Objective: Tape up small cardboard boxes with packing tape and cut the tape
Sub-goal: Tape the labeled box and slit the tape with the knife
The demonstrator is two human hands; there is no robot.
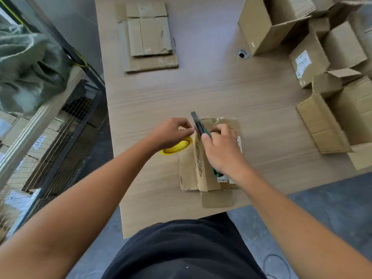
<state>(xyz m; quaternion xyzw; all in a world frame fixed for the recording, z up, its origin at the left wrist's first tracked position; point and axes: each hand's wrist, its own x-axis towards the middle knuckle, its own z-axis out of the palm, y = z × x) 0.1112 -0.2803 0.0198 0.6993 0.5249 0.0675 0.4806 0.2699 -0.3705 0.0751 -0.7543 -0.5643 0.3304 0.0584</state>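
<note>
— So, status on the cut?

— The box (201, 168) lies on the desk (201, 87) near its front edge, right below the person. The right hand (223, 152) grips the scissors (198, 125), fingers curled round the green handles. The blades point away, over the box's far left corner. Can't tell whether the blades are parted.

— Left?

— The left hand (171, 133) is just left of the blades, thumb and fingers pinched together, apparently on the tape strip. The tape is clear, so the strip itself barely shows. The tape roll (177, 147), yellow core, sits on the desk under that hand, just beside the box's left side.

— Looks like the cut step, then.

— That's my read. To do it well:
  - Hold the strip taut and level with the left hand.
  - Bring the blades in square, close to the box edge, so only a short tail is left.
  - Make one clean snip, since slack tape folds and sticks to the blades.
  - Then press the tail down flat.

— Risk?

— The pinching fingers are very close to the blades. A flap at the near end sticks out too, so that side likely needs tape yet.
</note>
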